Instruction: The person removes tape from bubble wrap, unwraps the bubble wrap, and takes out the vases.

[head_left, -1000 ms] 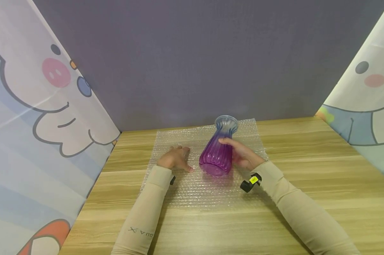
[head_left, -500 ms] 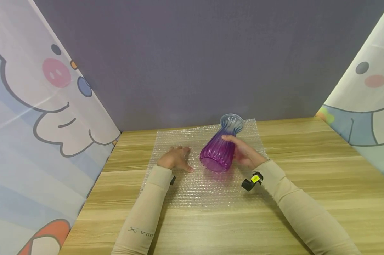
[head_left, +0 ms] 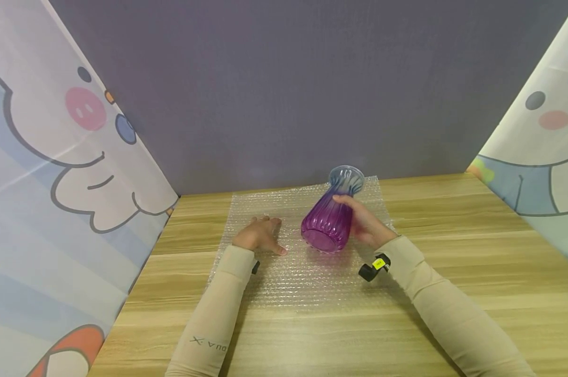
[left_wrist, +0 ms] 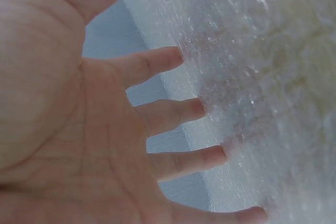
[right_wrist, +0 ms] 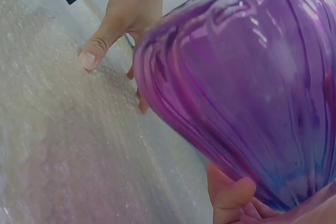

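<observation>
gripping the vase point(head_left: 327, 222) by its upper body in the right hand point(head_left: 366, 226), with thumb laid across the ribs; holding it tilted over the right half of the bubble wrap point(head_left: 298, 283), too unclear to say if touching. touching the left part of the bubble wrap with the left hand point(head_left: 260, 234), fingers spread, holding nothing. at risk, probably, of slipping through a slack thumb, or of knocking the grey wall point(head_left: 312, 94) behind the bubble wrap through too wide a swing. freer to move over the table point(head_left: 454, 251), right of the bubble wrap and nearer; tight past its far edge.
</observation>
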The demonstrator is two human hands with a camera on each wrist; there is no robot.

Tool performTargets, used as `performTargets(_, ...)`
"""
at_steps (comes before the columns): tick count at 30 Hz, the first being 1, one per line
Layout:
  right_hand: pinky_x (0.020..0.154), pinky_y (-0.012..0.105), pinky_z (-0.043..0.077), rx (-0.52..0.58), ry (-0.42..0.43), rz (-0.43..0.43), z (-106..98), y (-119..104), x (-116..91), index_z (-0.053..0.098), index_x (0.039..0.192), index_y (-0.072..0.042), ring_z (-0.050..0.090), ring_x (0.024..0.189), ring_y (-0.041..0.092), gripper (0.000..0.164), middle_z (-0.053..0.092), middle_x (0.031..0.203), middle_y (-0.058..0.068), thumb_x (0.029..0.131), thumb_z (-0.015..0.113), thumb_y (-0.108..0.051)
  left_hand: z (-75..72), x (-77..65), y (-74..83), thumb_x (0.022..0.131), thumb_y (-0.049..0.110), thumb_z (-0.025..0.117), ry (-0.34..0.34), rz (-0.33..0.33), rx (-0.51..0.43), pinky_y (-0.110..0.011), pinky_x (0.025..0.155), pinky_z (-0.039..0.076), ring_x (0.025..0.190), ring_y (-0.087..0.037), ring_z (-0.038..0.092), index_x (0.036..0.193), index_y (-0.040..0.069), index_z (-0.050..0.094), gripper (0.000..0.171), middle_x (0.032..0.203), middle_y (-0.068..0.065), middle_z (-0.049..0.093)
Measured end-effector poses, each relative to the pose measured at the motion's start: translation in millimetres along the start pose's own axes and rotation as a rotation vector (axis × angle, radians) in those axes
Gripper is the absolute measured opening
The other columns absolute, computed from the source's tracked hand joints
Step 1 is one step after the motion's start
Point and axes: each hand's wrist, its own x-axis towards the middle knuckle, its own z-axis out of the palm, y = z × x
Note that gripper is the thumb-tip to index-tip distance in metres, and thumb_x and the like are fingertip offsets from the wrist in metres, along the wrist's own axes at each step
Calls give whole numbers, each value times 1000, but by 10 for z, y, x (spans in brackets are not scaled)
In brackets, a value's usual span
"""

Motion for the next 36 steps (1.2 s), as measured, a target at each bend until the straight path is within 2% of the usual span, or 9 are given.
performTargets(4,105,36,50,18,19,-8,-3,-25,-6,20,160,-11,63,109,13,71,52,133,3,103,47,-43,1,0,2,73,49,88,-3,1,-2,-74,120,17,153,-55,14,161,18,33,108,168,-21,23)
performTargets(7,110,36,47,32,26,-16,-3,-48,-20,18,160,-10,62,111,14,71,50,134,3,103,47,-42,1,-3,3,74,48,89,-2,0,-7,-74,120,17,153,-55,13,161,18,33,107,168,-21,22)
performTargets(11,118,42,41,37,40,-29,-16,-80,-44,16,161,-10,59,115,15,71,48,138,4,104,46,-40,2,-9,4,74,49,88,6,-3,-2,-72,120,18,154,-55,14,161,19,34,107,168,-21,22)
performTargets(18,124,46,31,62,46,-29,-33,-122,-65,13,162,-10,55,121,18,72,46,142,5,104,46,-38,5,-14,8,74,48,88,8,-10,-8,-72,121,18,154,-54,14,161,19,34,106,169,-21,21)
performTargets(23,124,45,31,57,66,-38,-66,-137,-74,19,161,-10,57,117,14,70,52,134,-2,103,49,-36,11,-4,4,74,48,88,5,-5,-9,-72,120,18,154,-54,14,161,19,33,106,169,-22,21)
performTargets(26,119,40,34,49,88,-51,-85,-147,-92,29,155,-12,60,113,11,62,57,126,-6,102,53,-33,11,3,3,75,48,88,0,-4,-10,-73,121,16,154,-54,13,161,19,33,107,169,-22,20)
performTargets(29,113,35,36,40,105,-73,-100,-161,-107,40,142,-15,62,109,10,47,61,120,-9,100,57,-30,9,8,4,75,48,88,-3,0,-8,-72,121,15,154,-54,12,161,19,32,107,169,-21,19)
performTargets(32,108,31,40,28,109,-94,-109,-177,-120,46,131,-18,64,106,8,34,65,115,-11,100,58,-27,10,7,6,75,48,88,-1,2,-5,-73,120,16,154,-54,13,161,18,33,106,169,-22,19)
performTargets(36,104,29,42,13,113,-119,-119,-193,-122,48,128,-18,65,105,7,30,67,112,-12,100,58,-24,8,1,6,75,47,88,4,2,-6,-73,120,16,153,-55,13,161,18,34,106,169,-22,19)
